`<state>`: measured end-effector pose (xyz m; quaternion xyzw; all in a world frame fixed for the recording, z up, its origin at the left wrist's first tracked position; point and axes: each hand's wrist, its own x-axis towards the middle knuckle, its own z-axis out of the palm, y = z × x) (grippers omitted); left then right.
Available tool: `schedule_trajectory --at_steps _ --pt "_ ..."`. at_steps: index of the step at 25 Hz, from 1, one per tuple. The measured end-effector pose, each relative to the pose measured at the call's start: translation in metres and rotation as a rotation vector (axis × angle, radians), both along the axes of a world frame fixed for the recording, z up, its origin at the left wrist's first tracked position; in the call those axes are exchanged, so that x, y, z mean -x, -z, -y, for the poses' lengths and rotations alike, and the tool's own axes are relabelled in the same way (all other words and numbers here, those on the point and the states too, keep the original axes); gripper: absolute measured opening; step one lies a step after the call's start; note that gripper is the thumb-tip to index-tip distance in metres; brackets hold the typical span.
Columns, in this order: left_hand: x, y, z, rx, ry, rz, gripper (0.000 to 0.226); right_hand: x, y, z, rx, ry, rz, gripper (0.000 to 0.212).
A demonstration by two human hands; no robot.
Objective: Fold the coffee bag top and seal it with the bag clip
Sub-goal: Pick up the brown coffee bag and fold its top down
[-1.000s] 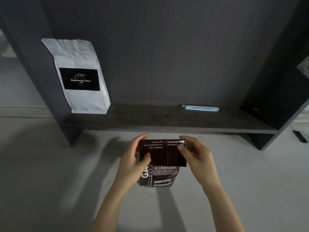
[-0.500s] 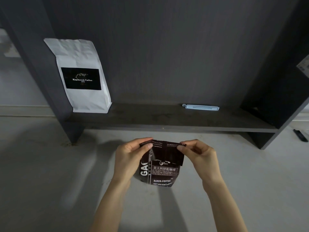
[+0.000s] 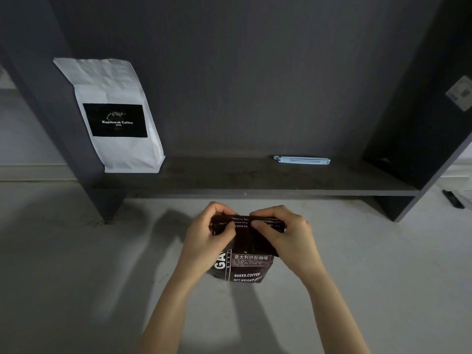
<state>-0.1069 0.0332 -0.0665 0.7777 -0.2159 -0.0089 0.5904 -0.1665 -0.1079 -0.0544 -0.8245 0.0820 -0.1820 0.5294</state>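
Observation:
A dark brown coffee bag (image 3: 245,267) with white print stands on the grey floor in front of me. Its top is folded over toward me into a flat band. My left hand (image 3: 204,238) grips the left end of that fold, thumb pressed on the front. My right hand (image 3: 283,236) grips the right end the same way, fingers curled over the top edge. A pale blue bag clip (image 3: 301,159) lies flat on the dark shelf (image 3: 229,182) behind, well beyond both hands, right of centre.
A white coffee bag (image 3: 115,116) with a black label leans upright at the shelf's left end against the side panel. Dark shelf uprights stand at left and right. A small black object (image 3: 453,199) lies on the floor at far right.
The bag's top has been rolled down further, making the folded band narrower. Both hands have closed in toward the middle and curl more tightly over the fold.

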Motion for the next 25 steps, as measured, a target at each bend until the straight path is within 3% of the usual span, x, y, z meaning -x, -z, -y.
schedule_trajectory --at_steps 7,12,18,25 --pt "0.006 0.002 0.005 0.011 -0.118 0.104 0.017 -0.002 0.01 -0.008 0.023 0.086 0.105 0.015" --pt "0.006 0.002 0.002 0.029 -0.111 0.044 0.021 0.002 0.014 0.002 -0.072 0.06 0.073 0.025" --pt "0.0 0.011 -0.009 0.047 0.043 -0.077 0.031 0.006 0.02 0.016 -0.296 0.088 0.069 0.018" --pt "-0.009 0.025 -0.018 0.166 -0.09 -0.183 0.029 0.007 0.025 0.019 -0.342 -0.051 0.012 0.022"
